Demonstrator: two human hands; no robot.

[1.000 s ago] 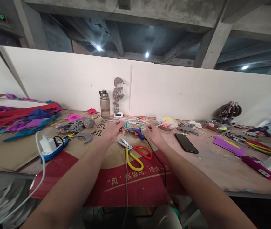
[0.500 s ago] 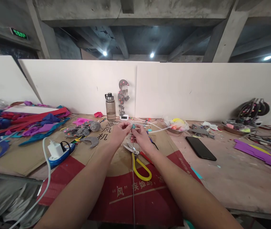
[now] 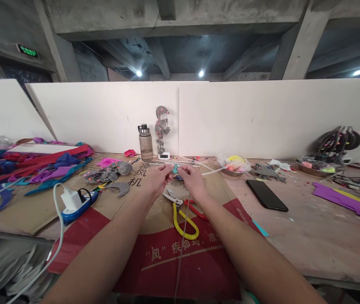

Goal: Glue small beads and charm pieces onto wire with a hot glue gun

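Note:
My left hand [image 3: 161, 177] and my right hand [image 3: 191, 179] meet over the cardboard, both pinching a small teal piece [image 3: 175, 169] between them. A thin grey cord [image 3: 184, 236] runs from beneath my right hand down toward the front edge. Under the hands lie scissors [image 3: 186, 226] with one yellow and one red handle, their blades pointing up and left. The cardboard [image 3: 167, 274] is brown and dark red with printed characters. Left of my left hand are a grey crescent [image 3: 122, 188] and a ball of grey yarn [image 3: 124, 168].
A bottle [image 3: 145, 143] and a hanging grey ornament [image 3: 162, 128] stand by the white panel. A phone [image 3: 266, 195] lies right, a blue power strip [image 3: 80, 209] left. Coloured cloth strips [image 3: 50, 162] heap at far left; a bagged bowl [image 3: 235, 164] sits back right.
The hands have moved slightly apart, showing more of the teal piece. The cord now slants to the right at its upper end, where it hung straight before. The view has shifted slightly.

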